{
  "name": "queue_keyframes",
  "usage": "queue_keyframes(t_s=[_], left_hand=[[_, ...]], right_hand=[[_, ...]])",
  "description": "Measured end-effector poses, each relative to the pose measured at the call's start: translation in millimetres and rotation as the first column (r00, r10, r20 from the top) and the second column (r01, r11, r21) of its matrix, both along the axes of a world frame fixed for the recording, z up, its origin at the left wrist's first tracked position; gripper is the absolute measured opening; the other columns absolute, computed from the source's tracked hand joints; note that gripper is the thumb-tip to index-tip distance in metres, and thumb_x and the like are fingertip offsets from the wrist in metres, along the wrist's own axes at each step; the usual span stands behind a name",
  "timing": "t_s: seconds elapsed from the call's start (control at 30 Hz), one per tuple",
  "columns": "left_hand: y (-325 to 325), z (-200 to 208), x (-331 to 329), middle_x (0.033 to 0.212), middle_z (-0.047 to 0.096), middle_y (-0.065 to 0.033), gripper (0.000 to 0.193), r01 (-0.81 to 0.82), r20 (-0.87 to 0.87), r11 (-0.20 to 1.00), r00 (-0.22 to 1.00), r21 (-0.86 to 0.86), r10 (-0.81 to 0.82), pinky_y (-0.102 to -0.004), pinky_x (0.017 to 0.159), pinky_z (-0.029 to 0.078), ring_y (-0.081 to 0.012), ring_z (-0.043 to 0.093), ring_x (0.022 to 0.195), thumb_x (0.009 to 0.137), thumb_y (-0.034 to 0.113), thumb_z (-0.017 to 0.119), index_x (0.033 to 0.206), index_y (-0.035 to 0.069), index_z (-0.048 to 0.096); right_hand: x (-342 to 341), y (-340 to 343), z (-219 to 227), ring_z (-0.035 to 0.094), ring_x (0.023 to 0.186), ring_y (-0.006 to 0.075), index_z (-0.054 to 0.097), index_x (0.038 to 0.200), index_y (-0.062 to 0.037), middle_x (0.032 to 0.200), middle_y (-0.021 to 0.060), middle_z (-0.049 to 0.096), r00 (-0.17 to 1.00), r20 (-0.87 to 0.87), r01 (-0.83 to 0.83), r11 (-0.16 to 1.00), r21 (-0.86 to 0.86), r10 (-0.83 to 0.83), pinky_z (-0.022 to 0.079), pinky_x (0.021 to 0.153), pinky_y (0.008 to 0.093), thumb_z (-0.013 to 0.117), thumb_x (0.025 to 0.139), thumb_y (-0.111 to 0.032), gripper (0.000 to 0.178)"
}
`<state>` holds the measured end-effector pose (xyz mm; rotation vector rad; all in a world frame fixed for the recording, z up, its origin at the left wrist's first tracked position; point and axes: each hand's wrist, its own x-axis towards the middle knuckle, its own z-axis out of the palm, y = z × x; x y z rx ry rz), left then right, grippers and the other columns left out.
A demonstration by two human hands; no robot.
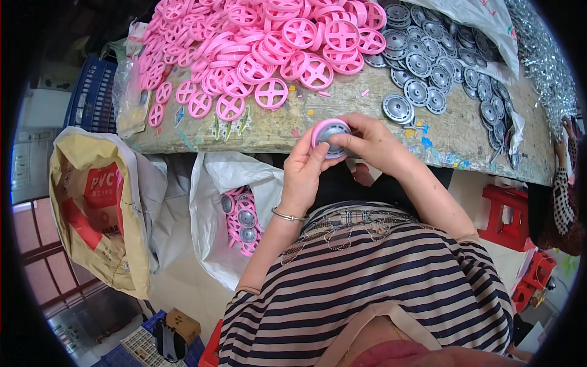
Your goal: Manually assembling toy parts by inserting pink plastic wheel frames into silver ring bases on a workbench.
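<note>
Just off the table's front edge, my left hand [303, 174] grips the left side of a pink plastic wheel [316, 133]. A round silver-grey hubcap [335, 129] lies in the wheel's face, with pink rim showing around its left side. My right hand [376, 145] closes on the wheel from the right, its thumb lying across the hubcap. Both thumbs rest on the front; the fingers behind are partly hidden. Beyond my hands spreads a big heap of pink four-spoked wheels [271, 93]. To its right lies a pile of loose grey hubcaps [416, 92].
A worn wooden table [361, 92] carries both piles. Below its edge, a white sack [208, 208] holds pink wheels with grey hubcaps. Farther left stands an open tan sack [137, 202]. Red stools [505, 211] stand at right, near silver tinsel [544, 67] and another person's arm [561, 153].
</note>
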<state>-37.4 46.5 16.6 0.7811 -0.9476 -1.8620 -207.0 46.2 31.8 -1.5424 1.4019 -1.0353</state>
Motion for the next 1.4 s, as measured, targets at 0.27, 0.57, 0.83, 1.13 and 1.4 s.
queue_keyframes(t_s=[0.27, 0.57, 0.83, 1.13, 1.4], left_hand=[[11, 0, 7, 0.123, 0.052, -0.0144, 0.035, 0.002, 0.112, 1.000, 0.994, -0.029, 0.001, -0.0394, 0.088, 0.055, -0.0226, 0.058, 0.107, 0.100, 0.010, 0.039, 0.133, -0.003, 0.039], [40, -26, 120, 0.114, 0.056, -0.0117, 0.032, -0.332, 0.591, 0.813, 0.563, -0.478, 0.577, -0.0305, 0.085, 0.049, -0.0185, 0.058, 0.099, 0.099, 0.014, 0.040, 0.125, -0.002, 0.050], [54, -44, 195, 0.108, 0.060, -0.0173, 0.031, -0.095, 0.848, 0.855, 0.111, -0.509, 0.518, -0.0325, 0.083, 0.047, -0.0243, 0.060, 0.096, 0.095, 0.013, 0.051, 0.120, -0.005, 0.053], [0, -4, 28, 0.122, 0.052, -0.0180, 0.047, -0.239, 0.197, 0.910, 0.928, -0.339, 0.317, -0.0299, 0.080, 0.054, -0.0211, 0.059, 0.105, 0.094, 0.002, 0.050, 0.139, 0.001, 0.033], [-19, -9, -10, 0.110, 0.061, -0.0112, 0.030, -0.008, 0.123, 0.999, 0.992, -0.042, 0.014, -0.0329, 0.072, 0.059, -0.0203, 0.065, 0.092, 0.096, 0.011, 0.051, 0.124, 0.001, 0.048]], right_hand=[[9, 11, 14, 0.060, 0.069, 0.0162, 0.065, 0.097, -0.0036, 0.078, 0.0082, 0.063, 0.998, 0.067, -0.033, 0.925, 0.378, 0.008, 0.048, 0.062, 0.0310, 0.070, 0.082, -0.027, 0.028], [-32, -50, -4, 0.057, 0.085, 0.0278, 0.060, 0.100, -0.0009, 0.091, 0.0129, 0.058, 0.960, -0.235, 0.077, 0.952, -0.295, -0.150, 0.047, 0.076, 0.0347, 0.064, 0.085, -0.011, 0.019], [-71, -97, -12, 0.054, 0.093, 0.0328, 0.060, 0.096, -0.0008, 0.099, 0.0147, 0.056, 0.793, -0.504, 0.032, 0.849, -0.528, -0.343, 0.046, 0.079, 0.0380, 0.070, 0.076, -0.010, 0.025], [-43, -25, 39, 0.049, 0.076, 0.0040, 0.060, 0.099, -0.0036, 0.083, -0.0041, 0.057, 0.976, 0.180, 0.066, 0.955, 0.288, -0.122, 0.041, 0.067, 0.0204, 0.057, 0.093, -0.023, 0.021], [-75, -46, 22, 0.057, 0.088, 0.0147, 0.059, 0.114, -0.0010, 0.094, 0.0087, 0.062, 0.961, -0.193, 0.181, 0.977, -0.111, -0.200, 0.046, 0.078, 0.0276, 0.058, 0.092, -0.025, 0.032]])
